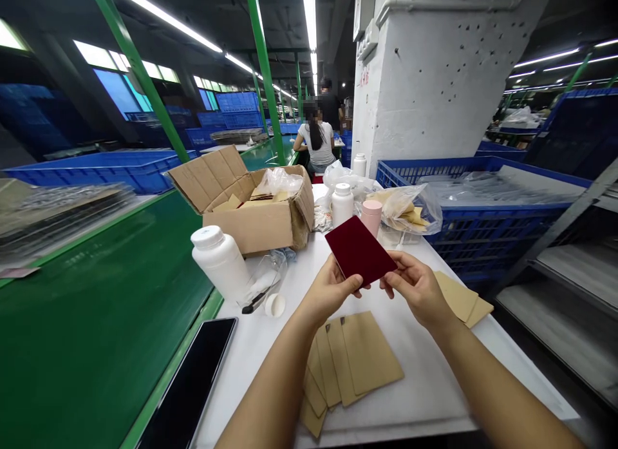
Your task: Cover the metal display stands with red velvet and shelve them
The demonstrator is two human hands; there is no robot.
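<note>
A red card (360, 249) is held above the table (425, 384) between the 2 hands, just beyond their fingertips, with its long axis running from far left to near right. The left hand (328, 289) curls around the card's near long edge and pinches it between thumb and fingers. The right hand (418, 286) pinches the near right corner with thumb and forefinger, its other fingers loosely bent. Fanned tan cards (355, 365) lie on the table directly below.

Bright overhead tubes, warped, blurry edges
</note>
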